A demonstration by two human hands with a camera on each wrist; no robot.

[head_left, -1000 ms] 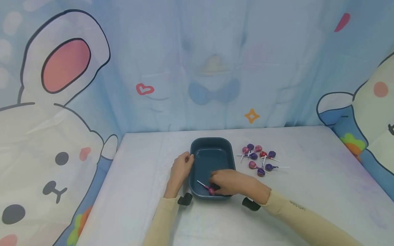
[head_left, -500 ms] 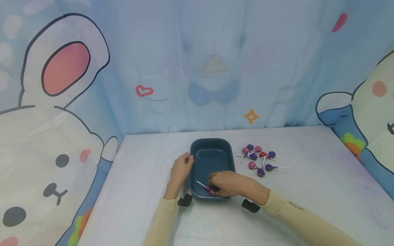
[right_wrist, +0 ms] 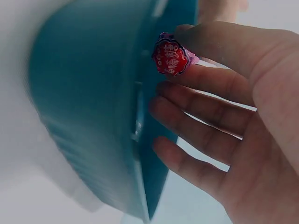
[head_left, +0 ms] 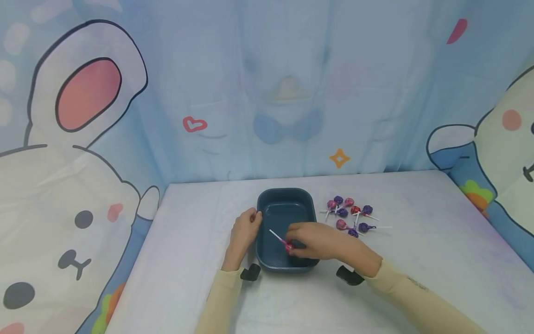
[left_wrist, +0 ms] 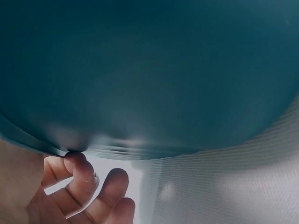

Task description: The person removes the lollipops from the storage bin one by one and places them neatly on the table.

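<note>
A dark teal rectangular plastic bin point(head_left: 283, 211) stands on the white table. At its left rim my left hand point(head_left: 245, 234) grips the edge; in the left wrist view the fingers point(left_wrist: 84, 179) bend up to the bin's edge. My right hand point(head_left: 319, 241) is over the near right part of the bin. Its thumb and index finger pinch the wrapped head of a pink-red lollipop point(right_wrist: 171, 57). The white stick of that lollipop points up and left in the head view, above the bin's floor. The other fingers of the right hand are loosely extended.
To the right of the bin lies a loose group of purple, pink and red lollipops, among them a purple one point(head_left: 364, 227) and a pink one point(head_left: 341, 224). A blue curtain point(head_left: 288, 139) with cartoon prints hangs behind the table.
My right hand has risen slightly and moved a little away from the bin's near end, bringing the pinched lollipop with it. The left hand stays at the rim.
</note>
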